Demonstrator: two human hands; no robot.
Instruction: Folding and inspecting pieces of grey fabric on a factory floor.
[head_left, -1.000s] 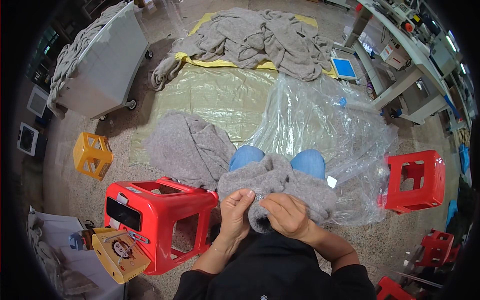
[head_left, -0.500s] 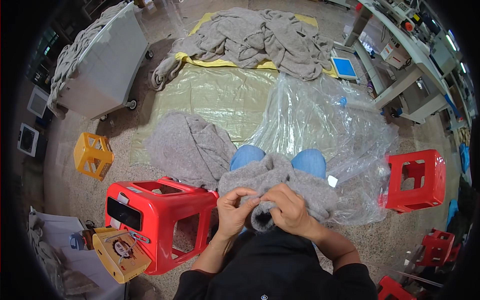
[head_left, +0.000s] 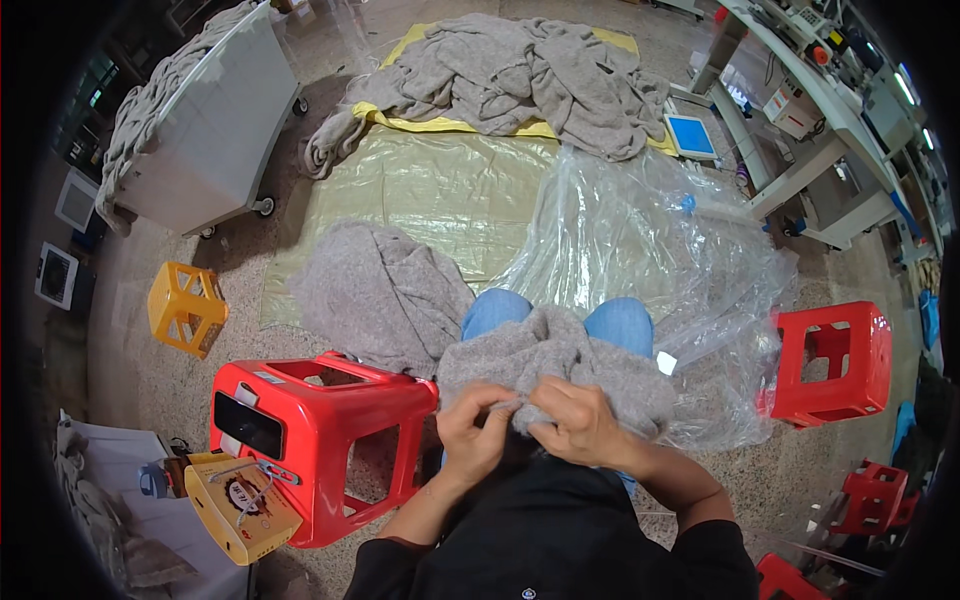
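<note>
Both hands had drawn closer together; the left hand and right hand pinched the grey knitted garment lying across the lap, gathering its edge tighter beside the red stool.

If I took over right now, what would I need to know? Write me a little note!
Left hand: fingers closed, pinching the edge of the grey cloth on the lap.
Right hand: also gripping that cloth, close beside the left hand.
More grey cloth lies on the floor sheet ahead to the left, and a big pile sits farther off.
A clear plastic bag spreads out ahead to the right. A red stool stands at the left.
Done: one cloth is on the lap and in hand.
Left: the cloths on the floor look untouched.
</note>
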